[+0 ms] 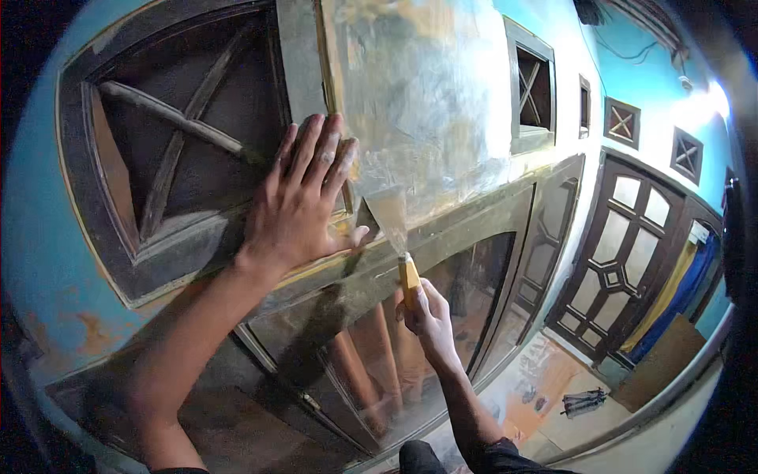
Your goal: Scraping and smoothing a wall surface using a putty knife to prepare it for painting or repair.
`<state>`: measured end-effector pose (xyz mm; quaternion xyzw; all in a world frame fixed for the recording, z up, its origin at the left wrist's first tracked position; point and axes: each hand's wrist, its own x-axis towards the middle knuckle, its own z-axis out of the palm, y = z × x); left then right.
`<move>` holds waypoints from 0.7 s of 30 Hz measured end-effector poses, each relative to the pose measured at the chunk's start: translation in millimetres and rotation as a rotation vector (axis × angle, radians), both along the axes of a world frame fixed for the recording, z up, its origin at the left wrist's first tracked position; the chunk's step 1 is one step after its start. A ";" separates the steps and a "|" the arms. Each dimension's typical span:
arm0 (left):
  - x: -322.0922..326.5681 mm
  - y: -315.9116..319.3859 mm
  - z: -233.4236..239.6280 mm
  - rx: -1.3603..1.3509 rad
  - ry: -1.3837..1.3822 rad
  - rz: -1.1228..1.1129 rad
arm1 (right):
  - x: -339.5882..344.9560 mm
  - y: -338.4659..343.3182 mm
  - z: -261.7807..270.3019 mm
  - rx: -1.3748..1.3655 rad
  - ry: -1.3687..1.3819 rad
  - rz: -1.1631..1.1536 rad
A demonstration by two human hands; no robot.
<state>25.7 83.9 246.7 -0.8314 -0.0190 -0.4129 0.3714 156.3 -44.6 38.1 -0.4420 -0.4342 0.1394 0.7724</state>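
Observation:
My right hand (427, 311) grips the yellow handle of a putty knife (408, 275). Its broad metal blade points up and lies at the patchy plastered wall (420, 106), just above a wooden door frame (474, 204). To the left, my left hand (302, 195) holds nothing and rests with fingers spread. Its palm covers the lower right corner of a wooden vent frame (284, 77), and the fingertips reach the frame's edge beside the plaster. Crossed wooden bars (189, 121) fill the vent opening. Whether the blade's edge presses on the wall is hard to tell.
Below the frame, glass panes (479, 284) show orange-brown curtains (379, 349) behind. A panelled door (616, 260) stands at the right, near yellow and blue cloth (681, 290). A dark folded object (584, 403) lies on the tiled floor (551, 441). A bright lamp (718, 99) shines at upper right.

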 end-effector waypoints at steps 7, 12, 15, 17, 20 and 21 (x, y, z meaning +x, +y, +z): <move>-0.2 -3.1 0.9 0.005 -0.009 -0.016 | -4.1 0.3 -17.1 0.037 0.064 -0.111; 0.9 -1.3 -0.2 0.009 0.001 -0.022 | -6.2 -3.0 13.3 0.015 0.055 -0.081; -0.4 2.8 0.0 0.009 0.006 -0.003 | -3.3 6.7 4.2 0.047 0.058 -0.088; -0.8 2.3 0.4 0.002 0.002 0.017 | -5.3 3.3 -9.3 0.006 0.073 -0.106; 2.8 -4.7 1.0 0.001 0.013 0.038 | 17.4 7.6 -39.9 0.073 0.032 -0.234; 3.6 -4.1 -0.2 -0.001 0.017 0.042 | 23.4 8.9 -34.5 0.096 -0.009 -0.255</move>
